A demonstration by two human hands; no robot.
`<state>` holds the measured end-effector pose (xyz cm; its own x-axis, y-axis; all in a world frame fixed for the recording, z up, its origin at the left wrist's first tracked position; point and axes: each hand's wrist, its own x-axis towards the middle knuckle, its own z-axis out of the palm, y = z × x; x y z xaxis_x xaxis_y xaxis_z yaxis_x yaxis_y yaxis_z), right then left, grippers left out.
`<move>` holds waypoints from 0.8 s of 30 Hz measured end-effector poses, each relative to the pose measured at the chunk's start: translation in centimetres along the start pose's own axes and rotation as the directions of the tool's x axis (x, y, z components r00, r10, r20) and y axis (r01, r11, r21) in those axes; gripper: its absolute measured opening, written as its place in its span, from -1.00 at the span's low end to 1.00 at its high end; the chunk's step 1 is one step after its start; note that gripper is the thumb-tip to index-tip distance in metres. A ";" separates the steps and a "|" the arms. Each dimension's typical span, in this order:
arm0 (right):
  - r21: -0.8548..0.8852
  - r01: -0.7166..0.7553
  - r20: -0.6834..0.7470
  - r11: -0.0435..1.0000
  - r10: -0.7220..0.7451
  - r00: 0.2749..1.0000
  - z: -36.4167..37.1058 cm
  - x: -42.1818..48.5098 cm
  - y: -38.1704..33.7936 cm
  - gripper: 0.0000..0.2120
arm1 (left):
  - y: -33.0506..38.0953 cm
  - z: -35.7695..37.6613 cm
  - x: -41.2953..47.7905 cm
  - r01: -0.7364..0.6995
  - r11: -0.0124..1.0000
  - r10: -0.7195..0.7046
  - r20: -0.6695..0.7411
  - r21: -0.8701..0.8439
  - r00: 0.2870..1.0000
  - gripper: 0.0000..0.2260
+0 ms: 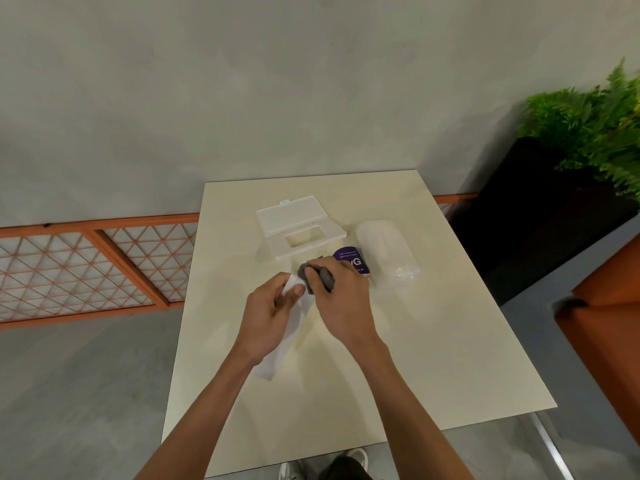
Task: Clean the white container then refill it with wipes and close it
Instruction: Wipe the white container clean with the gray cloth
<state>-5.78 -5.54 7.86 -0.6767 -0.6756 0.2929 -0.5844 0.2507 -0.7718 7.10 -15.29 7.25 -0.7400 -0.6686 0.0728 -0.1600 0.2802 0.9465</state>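
Inspection at the cleaning stage; the left hand [273, 306] is clamped round the white container [277, 355], thumb over its upper end, holding it tilted over the near-centre of the table [433, 341]; whether its lower end touches the surface cannot be told. The right hand [341, 289] is closed on a bunched grey cloth [320, 277], which is pressed against the far, upper end of the container. The lid [301, 223], flap raised and its rectangular opening exposed, lies flat on the table just beyond the hands, apart from the container. A purple-labelled wipes pack [349, 263] sits just beyond the right hand, partly hidden by it; a pale translucent bag [384, 251] lies to the right of the pack, against it. Assessment: wiping is in hand; refill and closure are not yet done. Risks noted: the container is gripped at one end only, so firm pressure from the cloth may twist it out of the fingers or drive its lower end across the table; a wiping stroke carried too far may strike the pack or the lid, both near the knuckles; the container's inside is not visible, so its cleanliness cannot be confirmed; wipes loaded over missed dirt would be spoiled; the lid appears untouched and may be overlooked.
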 end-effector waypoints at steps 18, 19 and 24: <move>0.163 0.054 -0.186 0.985 -0.023 0.982 3.1 -6.3 2.1 -0.78 | -1.9 0.8 -0.5 0.048 0.996 -0.046 -0.019 0.075 0.999 -0.71; 0.199 0.006 -0.149 0.980 0.024 0.989 3.0 -6.6 2.5 -0.79 | -2.3 0.8 -0.6 0.017 0.988 -0.017 -0.003 0.156 1.000 -0.69; 0.337 -0.313 -0.078 0.888 0.358 0.931 1.9 -7.6 4.3 -0.89 | -3.5 1.3 -1.6 -0.147 0.805 0.019 0.221 0.575 0.975 -0.86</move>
<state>-2.28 -0.65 1.22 -0.8737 -0.4847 0.0404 -0.1560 0.2005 -0.9672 8.02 -14.35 3.41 -0.8693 -0.4939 0.0198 -0.3960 0.7198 0.5701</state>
